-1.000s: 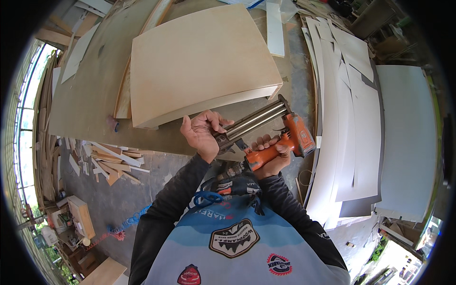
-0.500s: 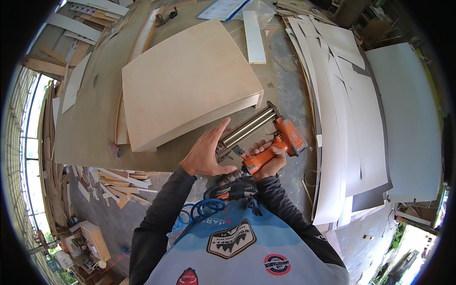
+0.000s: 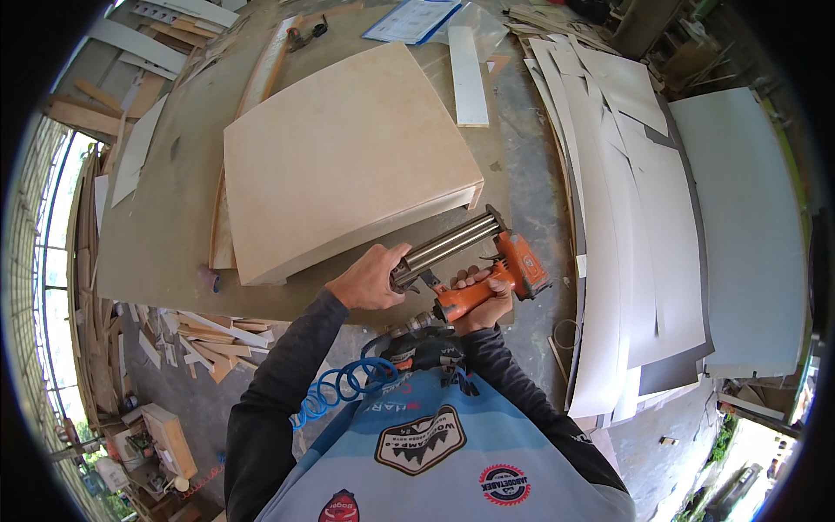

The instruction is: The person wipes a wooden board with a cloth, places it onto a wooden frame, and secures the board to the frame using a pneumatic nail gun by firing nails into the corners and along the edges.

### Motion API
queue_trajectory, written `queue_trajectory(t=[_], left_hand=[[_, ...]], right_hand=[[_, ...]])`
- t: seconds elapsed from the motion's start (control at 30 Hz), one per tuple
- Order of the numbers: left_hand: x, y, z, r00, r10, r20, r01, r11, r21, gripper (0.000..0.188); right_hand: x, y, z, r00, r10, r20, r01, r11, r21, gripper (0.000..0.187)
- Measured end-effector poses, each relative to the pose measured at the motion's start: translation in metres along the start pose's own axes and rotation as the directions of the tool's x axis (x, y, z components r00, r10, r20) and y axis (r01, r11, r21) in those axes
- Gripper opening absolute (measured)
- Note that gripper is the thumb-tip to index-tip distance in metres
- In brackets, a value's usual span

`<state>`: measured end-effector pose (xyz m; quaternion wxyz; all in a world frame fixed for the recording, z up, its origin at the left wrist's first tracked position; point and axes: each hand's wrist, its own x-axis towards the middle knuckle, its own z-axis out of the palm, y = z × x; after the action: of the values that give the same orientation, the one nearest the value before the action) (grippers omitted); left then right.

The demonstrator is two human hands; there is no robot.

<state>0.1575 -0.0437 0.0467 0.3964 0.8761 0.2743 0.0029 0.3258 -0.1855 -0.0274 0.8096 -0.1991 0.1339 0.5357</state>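
Observation:
An orange pneumatic nail gun (image 3: 524,264) with a long metal magazine (image 3: 452,244) is held in front of me, over the near edge of the worktable. My right hand (image 3: 487,304) wraps its fingers around the orange handle. At the magazine's left end, my left hand (image 3: 372,277) is closed on the metal; some of its fingers are hidden. A coiled blue air hose (image 3: 348,383) hangs by my waist, below the handle's fitting. Just beyond the gun lies a large pale wooden panel (image 3: 348,148) with a framed edge underneath, its near right corner close to the gun's head.
The panel lies on a brown worktable (image 3: 156,235). A white strip (image 3: 468,78) and a blue-edged clipboard (image 3: 409,19) sit on its far side. To the right are stacked white sheets (image 3: 644,244). Wood offcuts (image 3: 217,339) litter the floor at left.
My left hand has gone from spread fingers beside the magazine to closed on its end. The nail gun has shifted slightly left and its magazine lies a little flatter.

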Motion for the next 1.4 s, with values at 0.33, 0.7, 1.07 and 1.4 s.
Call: queue_trajectory(t=[0.33, 0.7, 1.07, 1.4], left_hand=[[0.026, -0.088, 0.082, 0.992, -0.019, -0.126, 0.04, 0.986, 0.163, 0.07], [0.009, -0.072, 0.09, 0.938, -0.129, -0.322, 0.229, 0.927, 0.296, 0.076], [-0.134, -0.12, 0.042, -0.145, -0.189, -0.971, 0.564, 0.791, -0.238, 0.051], [-0.178, -0.193, 0.012, 0.0, -0.482, -0.876, 0.287, 0.839, -0.462, 0.062]], right_hand=[[0.034, 0.005, -0.082, 0.975, 0.0, -0.221, -0.06, 0.962, -0.268, 0.023], [0.042, -0.009, -0.072, 0.837, 0.102, -0.538, -0.535, 0.36, -0.764, 0.035], [0.081, -0.077, 0.05, 0.769, -0.18, 0.613, 0.516, -0.391, -0.762, 0.025], [0.137, -0.065, 0.076, 0.773, 0.009, 0.635, 0.609, -0.291, -0.737, 0.045]])
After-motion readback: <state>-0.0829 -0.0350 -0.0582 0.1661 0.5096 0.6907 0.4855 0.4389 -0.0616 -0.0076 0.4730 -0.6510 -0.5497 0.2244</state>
